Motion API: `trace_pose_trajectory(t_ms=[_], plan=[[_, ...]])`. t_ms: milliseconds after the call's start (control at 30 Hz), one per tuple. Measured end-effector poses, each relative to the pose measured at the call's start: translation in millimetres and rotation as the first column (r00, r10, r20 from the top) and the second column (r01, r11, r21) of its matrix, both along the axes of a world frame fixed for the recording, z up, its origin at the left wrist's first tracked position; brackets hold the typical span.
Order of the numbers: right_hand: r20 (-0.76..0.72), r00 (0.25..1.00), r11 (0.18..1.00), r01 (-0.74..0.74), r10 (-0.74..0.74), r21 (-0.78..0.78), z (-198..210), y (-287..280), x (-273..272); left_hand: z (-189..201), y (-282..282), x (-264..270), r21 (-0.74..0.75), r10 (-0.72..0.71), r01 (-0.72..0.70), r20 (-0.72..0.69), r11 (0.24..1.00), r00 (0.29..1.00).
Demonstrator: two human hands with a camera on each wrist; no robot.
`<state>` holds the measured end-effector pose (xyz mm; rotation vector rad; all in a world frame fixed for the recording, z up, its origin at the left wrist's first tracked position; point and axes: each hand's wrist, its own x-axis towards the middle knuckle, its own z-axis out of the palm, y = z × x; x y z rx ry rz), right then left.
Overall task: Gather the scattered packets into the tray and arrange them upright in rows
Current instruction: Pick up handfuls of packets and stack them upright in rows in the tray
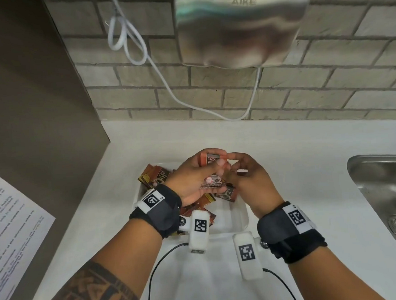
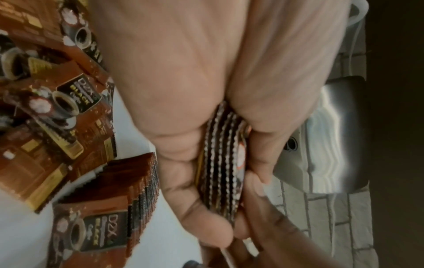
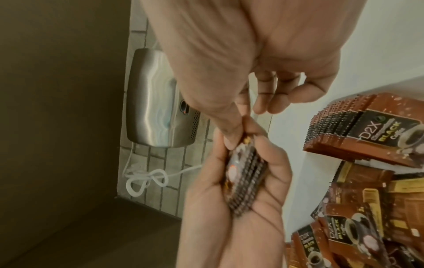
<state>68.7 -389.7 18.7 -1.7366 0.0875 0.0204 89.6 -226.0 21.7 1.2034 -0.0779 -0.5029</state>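
Observation:
My left hand (image 1: 201, 175) grips a stack of brown D2X coffee packets (image 1: 210, 159) on edge above the white tray (image 1: 242, 217). The left wrist view shows the stack's zigzag edges (image 2: 220, 163) clamped between thumb and fingers. My right hand (image 1: 237, 163) meets it from the right, and its thumb and forefinger pinch the stack's end (image 3: 243, 172). Below, in the tray's far left corner, a row of packets (image 1: 155, 176) stands on edge, also seen as the row (image 3: 367, 130). Loose packets (image 1: 227, 192) lie flat and crossed in the tray under my hands.
The tray sits on a white counter (image 1: 299, 166) against a brick wall. A steel sink (image 1: 387, 195) lies to the right. A steel hand dryer (image 1: 242, 22) and its looped white cable (image 1: 136, 48) hang above. A brown panel (image 1: 24, 91) with a printed sheet (image 1: 10, 221) closes the left.

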Motion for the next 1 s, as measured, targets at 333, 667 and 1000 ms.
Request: trace_pose_trajectory(t_ms=[333, 667, 1000], plan=[[0.028, 0.984, 0.983, -0.174, 0.176, -0.055, 26.2, -23.2, 20.9, -10.9, -1.5, 2.6, 0.171, -0.057, 0.025, 0.189, 0.985, 0.980], [0.042, 0.971, 0.925, -0.211, 0.236, -0.316, 35.2, -33.6, 33.8, -17.6, -3.4, 10.4, 0.365, -0.085, -0.025, 0.282, 0.931, 0.956], [-0.033, 0.963, 0.713, -0.222, 0.268, -0.665, -3.8, -47.8, 19.5, -24.4, 26.1, 11.6, 0.864, -0.168, 0.059, 0.029, 0.499, 0.985]])
